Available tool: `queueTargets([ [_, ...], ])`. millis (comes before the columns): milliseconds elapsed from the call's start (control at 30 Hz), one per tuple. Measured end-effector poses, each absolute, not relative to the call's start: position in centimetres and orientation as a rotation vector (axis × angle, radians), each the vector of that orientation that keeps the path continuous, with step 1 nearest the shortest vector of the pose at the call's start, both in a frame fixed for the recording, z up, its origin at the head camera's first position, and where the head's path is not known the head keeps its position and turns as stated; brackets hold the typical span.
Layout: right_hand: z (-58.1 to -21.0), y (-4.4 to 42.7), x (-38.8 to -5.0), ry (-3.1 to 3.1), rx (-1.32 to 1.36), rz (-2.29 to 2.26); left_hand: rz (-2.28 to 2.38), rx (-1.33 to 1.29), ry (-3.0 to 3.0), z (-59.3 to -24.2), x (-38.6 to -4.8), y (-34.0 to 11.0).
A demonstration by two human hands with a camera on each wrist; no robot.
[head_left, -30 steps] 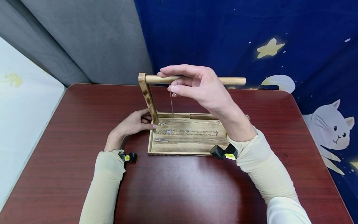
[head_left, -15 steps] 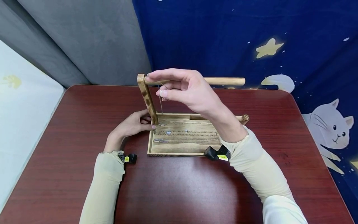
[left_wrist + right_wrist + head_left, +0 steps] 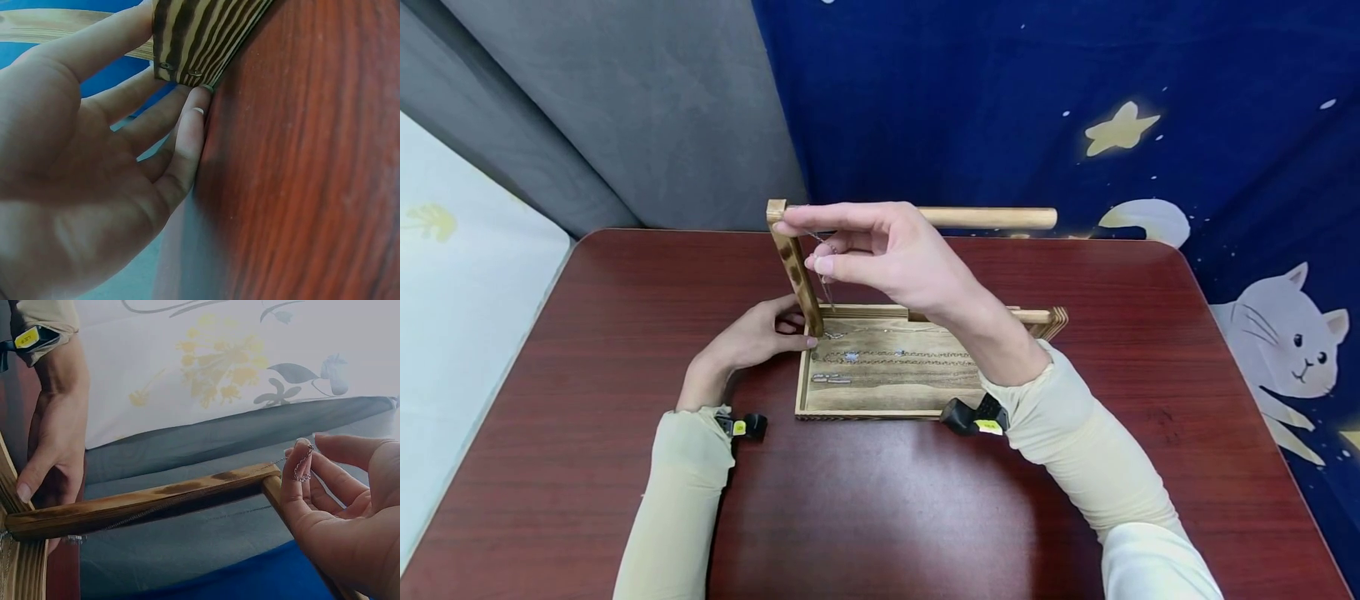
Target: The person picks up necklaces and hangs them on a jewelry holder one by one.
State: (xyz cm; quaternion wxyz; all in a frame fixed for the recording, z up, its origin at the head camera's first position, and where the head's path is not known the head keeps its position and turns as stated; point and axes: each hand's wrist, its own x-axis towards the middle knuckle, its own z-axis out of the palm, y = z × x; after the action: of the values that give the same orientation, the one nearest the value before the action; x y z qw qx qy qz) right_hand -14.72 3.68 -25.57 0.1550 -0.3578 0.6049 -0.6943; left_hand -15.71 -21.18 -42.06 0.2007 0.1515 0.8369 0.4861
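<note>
My right hand (image 3: 887, 254) pinches a thin silver chain necklace (image 3: 303, 477) between thumb and fingers. It is just right of the top of the jewelry stand's post (image 3: 794, 271), by the horizontal bar (image 3: 992, 218). In the right wrist view the chain runs from the fingertips toward the corner of post and bar, and a thin strand hangs along the post. My left hand (image 3: 748, 337) holds the left end of the stand's wooden tray (image 3: 887, 406) at the post's foot, thumb on the rim. In the left wrist view its fingers touch the striped wooden end (image 3: 203, 37).
Several chain necklaces (image 3: 898, 360) lie across the tray, some with small pale blue stones. Small silver bar-shaped pieces (image 3: 831, 379) lie at its left. A shorter wooden rod (image 3: 1033, 317) runs along the tray's back. All stands on a reddish-brown table (image 3: 865, 517), with curtains behind.
My right hand has moved left along the bar and slightly down, carrying the necklace to the post. My left hand has stayed in place on the tray.
</note>
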Motion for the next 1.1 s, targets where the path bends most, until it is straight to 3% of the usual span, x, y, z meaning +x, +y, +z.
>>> queueTargets([
  [1100, -27.8, 5.6, -14.7, 1.682, -0.909, -1.918, 1.331, 0.396, 2.354, -42.2, -15.9, -21.2],
])
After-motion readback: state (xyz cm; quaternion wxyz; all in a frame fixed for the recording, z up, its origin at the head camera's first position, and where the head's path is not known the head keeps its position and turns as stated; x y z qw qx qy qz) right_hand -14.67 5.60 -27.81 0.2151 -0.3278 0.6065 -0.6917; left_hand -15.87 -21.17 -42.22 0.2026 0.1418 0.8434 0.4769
